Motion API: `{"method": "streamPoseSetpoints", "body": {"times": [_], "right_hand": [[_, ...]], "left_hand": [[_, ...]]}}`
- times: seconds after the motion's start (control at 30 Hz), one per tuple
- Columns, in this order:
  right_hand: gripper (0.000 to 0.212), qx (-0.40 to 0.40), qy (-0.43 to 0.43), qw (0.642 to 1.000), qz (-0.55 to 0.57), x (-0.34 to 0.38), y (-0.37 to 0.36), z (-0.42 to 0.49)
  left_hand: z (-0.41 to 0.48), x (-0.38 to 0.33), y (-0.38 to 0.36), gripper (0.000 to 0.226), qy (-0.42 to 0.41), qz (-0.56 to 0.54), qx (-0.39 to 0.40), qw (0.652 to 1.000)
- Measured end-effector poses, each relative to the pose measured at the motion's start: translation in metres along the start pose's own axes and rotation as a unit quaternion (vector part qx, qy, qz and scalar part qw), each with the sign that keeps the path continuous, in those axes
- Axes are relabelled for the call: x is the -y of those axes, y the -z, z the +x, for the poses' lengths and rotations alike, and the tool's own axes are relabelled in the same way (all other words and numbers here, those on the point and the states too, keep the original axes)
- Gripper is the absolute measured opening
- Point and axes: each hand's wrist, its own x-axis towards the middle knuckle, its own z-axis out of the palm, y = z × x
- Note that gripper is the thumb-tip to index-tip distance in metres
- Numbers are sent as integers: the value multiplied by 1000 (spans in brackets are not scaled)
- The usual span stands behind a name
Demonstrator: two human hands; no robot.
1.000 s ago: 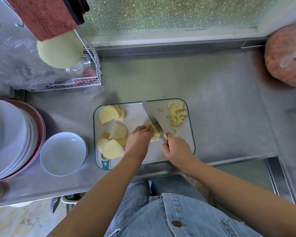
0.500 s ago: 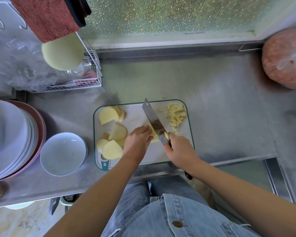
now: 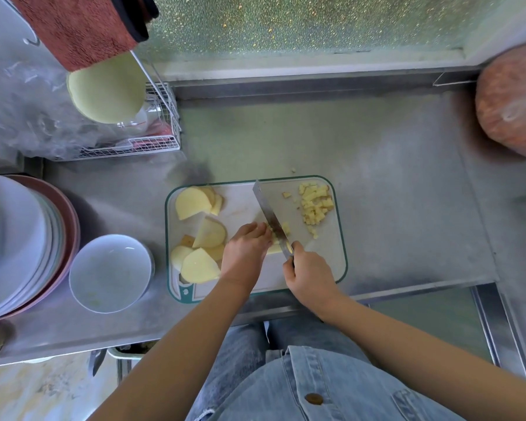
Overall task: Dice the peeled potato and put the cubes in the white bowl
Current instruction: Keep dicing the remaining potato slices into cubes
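Knife (image 3: 269, 217) dropped beside left hand (image 3: 245, 253), which half-covers potato (image 3: 274, 249).

window (image 3: 286, 22): frosted, glitter-speckled glass, far beyond my left hand (image 3: 245, 253) and right hand (image 3: 308, 271).
counter (image 3: 392, 177): grey steel under both hands, raised back edge below the sill (image 3: 286, 63).
floor (image 3: 28, 393): pale and mottled, below and left of my left hand.
light: soft daylight through the window.

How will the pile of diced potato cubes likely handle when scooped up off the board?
The potato cubes are small, separate pieces, so they will probably scatter rather than lift together; a stray bit already lies beyond the cutting board. Their fresh-cut faces likely make them slippery.
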Motion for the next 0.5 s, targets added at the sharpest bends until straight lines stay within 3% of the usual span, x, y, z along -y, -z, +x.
{"method": "streamPoseSetpoints", "body": {"times": [0.27,0.5], "right_hand": [[28,-6,-2,1000,6,-3,4,1],[10,6,6,1000,6,-4,19,3]], "left_hand": [[1,-4,8,20,29,-10,-1,1000],[-1,-5,17,30,34,-5,13,999]]}}
